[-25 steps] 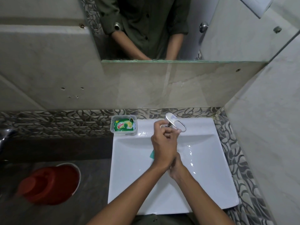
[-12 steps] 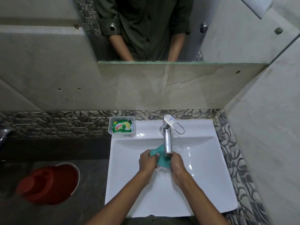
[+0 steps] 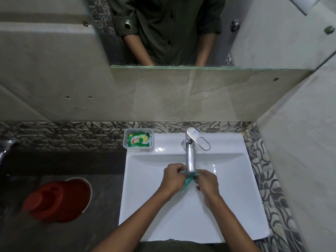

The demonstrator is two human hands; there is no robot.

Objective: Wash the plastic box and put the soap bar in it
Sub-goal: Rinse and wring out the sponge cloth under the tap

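A clear plastic box [image 3: 125, 142] stands on the back left corner of the white sink [image 3: 236, 206]. A green wrapped soap bar [image 3: 139, 140] lies inside it. Under the chrome tap [image 3: 190, 157], my left hand [image 3: 172, 179] and my right hand [image 3: 207, 182] both grip a small teal scrub pad [image 3: 188, 180]. The pad is bunched between the fingers and mostly hidden. Both hands are over the basin, well in front of the box.
A red bucket [image 3: 58, 200] with a red mug in it stands on the dark floor to the left. A mirror [image 3: 172, 30] hangs above the tiled wall. Patterned tiles border the sink at the back and the right.
My left hand left the tap lever and came down to the pad. Both hands now squeeze the pad, which was spread wider half a second ago.
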